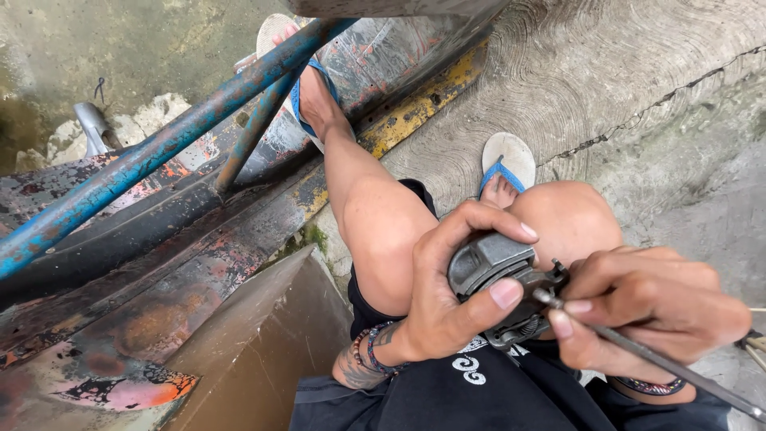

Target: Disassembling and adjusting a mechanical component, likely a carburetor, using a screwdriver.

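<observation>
At the far left, toward nine o'clock, a rusted, scorched metal body panel (120, 319) with flaking red and black paint slopes across the view, and a blue-painted steel tube (152, 152) runs over it from eight o'clock up toward twelve, joined by a second, thinner blue tube (255, 128) that branches off it. Below them, at about seven o'clock, a dull brown sheet-metal piece (263, 343) stands on edge. Near eleven o'clock a foot in a blue-strapped flip-flop (299, 76) rests on the worn panel with its yellow-painted edge; a second flip-flop (507, 164) sits on the grooved concrete ground (606, 72) at about one o'clock, beyond the knee. At the centre, around five o'clock, the left hand (443, 303), its wrist wearing beaded bracelets (371, 347), wraps closed around a small grey metal part (491, 267), a cast housing with a spring and bracket at its lower side, fingers over the top and thumb pressed on the front; the part sits over the lap between both knees. Just to its right, at four o'clock, the right hand (646, 307) pinches a slim metal rod-like tool (662, 363) between thumb and fingertips, its tip touching the bracket of the part, the shaft running off toward the lower right corner.
</observation>
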